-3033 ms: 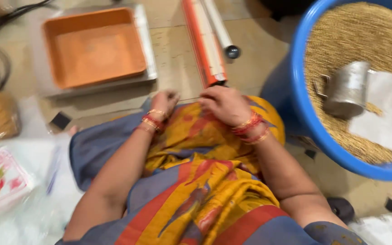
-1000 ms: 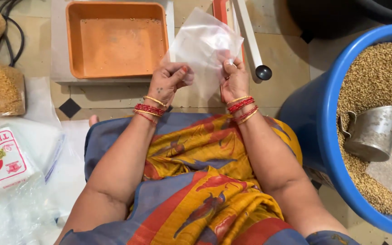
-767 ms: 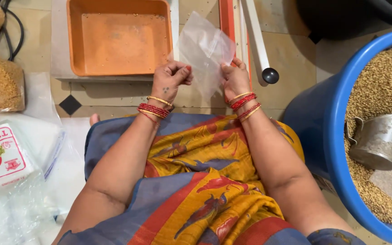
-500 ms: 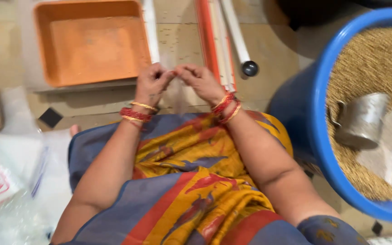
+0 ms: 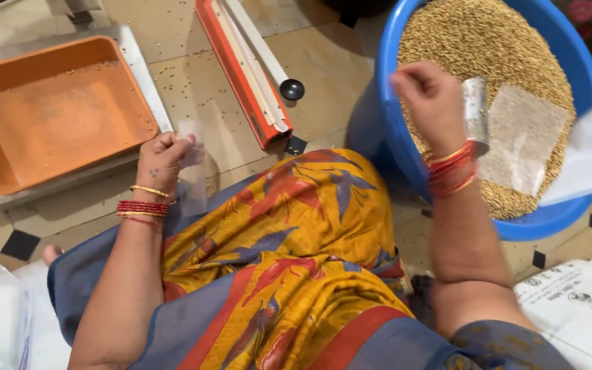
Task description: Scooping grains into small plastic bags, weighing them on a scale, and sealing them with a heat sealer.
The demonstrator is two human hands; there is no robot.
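Left hand: your left hand (image 5: 161,156) pinches a clear plastic bag (image 5: 192,171) between closed fingers; the bag hangs over your knee, beside the orange tray (image 5: 56,109).
Right hand: your right hand (image 5: 431,99) is closed on a metal cup (image 5: 475,115) over the grain (image 5: 488,48).
Tub: the blue tub (image 5: 378,103) stands on the floor at your right knee.
Sealer: the orange bar sealer (image 5: 244,72) lies between tray and tub.

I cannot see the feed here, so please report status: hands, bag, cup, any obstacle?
Left hand pinching clear plastic bag above lap. Right hand gripping metal cup over grain in blue tub. Nothing in the way between bag and tub.
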